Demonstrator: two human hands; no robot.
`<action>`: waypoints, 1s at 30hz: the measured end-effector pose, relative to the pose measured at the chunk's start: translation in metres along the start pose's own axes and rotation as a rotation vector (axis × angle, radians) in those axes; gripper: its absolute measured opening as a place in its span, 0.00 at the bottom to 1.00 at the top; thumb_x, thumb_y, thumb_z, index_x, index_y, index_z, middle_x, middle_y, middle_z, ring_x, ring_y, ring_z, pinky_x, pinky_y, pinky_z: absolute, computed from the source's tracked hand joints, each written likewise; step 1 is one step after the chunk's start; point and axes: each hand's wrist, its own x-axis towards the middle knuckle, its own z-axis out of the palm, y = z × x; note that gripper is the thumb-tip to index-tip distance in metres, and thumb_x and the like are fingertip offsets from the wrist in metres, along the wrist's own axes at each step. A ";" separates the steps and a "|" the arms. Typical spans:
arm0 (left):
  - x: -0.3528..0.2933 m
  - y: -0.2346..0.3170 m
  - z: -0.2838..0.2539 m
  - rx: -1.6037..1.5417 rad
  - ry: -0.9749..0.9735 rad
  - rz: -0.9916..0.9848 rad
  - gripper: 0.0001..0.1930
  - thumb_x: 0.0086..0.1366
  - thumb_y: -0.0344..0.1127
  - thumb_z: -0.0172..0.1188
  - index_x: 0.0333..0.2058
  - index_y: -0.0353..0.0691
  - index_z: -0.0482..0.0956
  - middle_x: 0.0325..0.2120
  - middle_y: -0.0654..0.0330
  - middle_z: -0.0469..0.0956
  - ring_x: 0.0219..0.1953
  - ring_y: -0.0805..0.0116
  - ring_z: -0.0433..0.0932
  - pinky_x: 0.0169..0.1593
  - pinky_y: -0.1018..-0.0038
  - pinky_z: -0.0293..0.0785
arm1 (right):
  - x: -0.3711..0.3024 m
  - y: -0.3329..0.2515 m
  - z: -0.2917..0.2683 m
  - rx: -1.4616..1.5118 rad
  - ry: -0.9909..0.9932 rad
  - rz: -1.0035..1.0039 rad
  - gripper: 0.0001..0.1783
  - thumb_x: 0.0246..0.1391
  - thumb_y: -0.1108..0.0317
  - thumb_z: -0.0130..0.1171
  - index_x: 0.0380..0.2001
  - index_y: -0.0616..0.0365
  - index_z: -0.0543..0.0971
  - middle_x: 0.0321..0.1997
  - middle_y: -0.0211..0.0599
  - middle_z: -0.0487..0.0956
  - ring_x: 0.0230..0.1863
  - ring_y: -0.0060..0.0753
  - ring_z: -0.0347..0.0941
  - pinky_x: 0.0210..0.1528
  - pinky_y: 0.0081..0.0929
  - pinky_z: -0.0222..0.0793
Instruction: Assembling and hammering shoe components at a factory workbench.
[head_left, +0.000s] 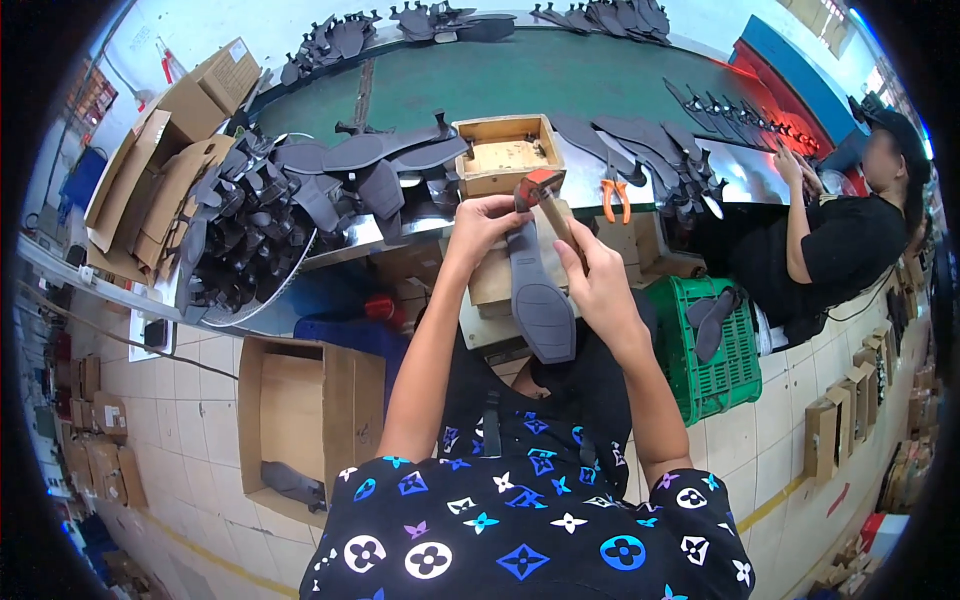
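Note:
My left hand (484,228) is closed at the narrow upper end of a dark grey shoe sole (541,305). The sole's broad toe end points down toward my lap, and its lined face is turned up. My right hand (602,278) grips the wooden handle of a hammer (540,186). Its red-marked head is right over the sole's narrow end, close to my left fingertips; whether it touches is hard to tell. Beneath the sole is a pale block-like support (490,280), partly covered by the sole and my hands.
Ahead, a wooden box (507,145) holds small dark pieces, beside orange-handled pliers (614,192). Piled soles (350,155) lie on the bench near a full basket (250,240). A green crate (705,350) and cardboard box (290,410) flank me. A co-worker (850,225) sits at right.

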 end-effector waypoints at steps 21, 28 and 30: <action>-0.008 -0.006 -0.013 0.713 -0.061 0.123 0.66 0.50 0.49 0.74 0.66 0.19 0.28 0.48 0.49 0.79 0.61 0.51 0.70 0.64 0.65 0.64 | -0.002 -0.031 -0.025 -0.041 0.155 -0.307 0.17 0.60 0.73 0.57 0.51 0.68 0.73 0.32 0.53 0.78 0.31 0.55 0.76 0.35 0.37 0.72; 0.000 -0.014 -0.023 0.849 -0.172 0.203 0.55 0.51 0.53 0.70 0.68 0.31 0.49 0.55 0.48 0.75 0.64 0.49 0.66 0.68 0.57 0.56 | -0.005 0.022 0.002 -0.010 -0.028 -0.160 0.11 0.60 0.74 0.55 0.45 0.67 0.74 0.34 0.58 0.79 0.35 0.59 0.78 0.36 0.41 0.73; -0.011 -0.013 -0.007 0.908 -0.054 0.214 0.36 0.53 0.56 0.67 0.59 0.47 0.73 0.62 0.57 0.69 0.68 0.53 0.60 0.69 0.54 0.52 | -0.016 0.019 -0.010 -0.112 0.112 -0.295 0.13 0.61 0.73 0.54 0.49 0.65 0.74 0.34 0.58 0.78 0.34 0.57 0.77 0.37 0.40 0.72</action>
